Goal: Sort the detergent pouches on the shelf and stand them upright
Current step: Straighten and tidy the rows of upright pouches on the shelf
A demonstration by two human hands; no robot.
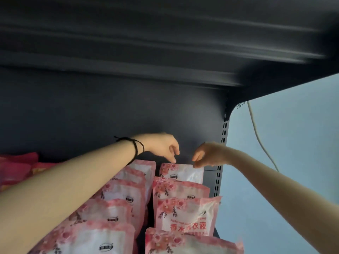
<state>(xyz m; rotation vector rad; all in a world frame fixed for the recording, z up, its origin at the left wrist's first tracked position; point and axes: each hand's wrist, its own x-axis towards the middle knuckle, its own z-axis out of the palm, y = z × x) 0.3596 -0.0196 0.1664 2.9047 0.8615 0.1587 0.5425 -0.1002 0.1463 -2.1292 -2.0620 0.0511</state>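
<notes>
Standing upright, pink-flowered rear pouch (181, 173) has left hand (161, 146) and right hand (208, 155) pinching its top.

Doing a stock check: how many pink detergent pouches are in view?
9: five in the left row, four in the right row, whose rearmost pouch the left hand and right hand pinch. The left arm may hide others.
</notes>
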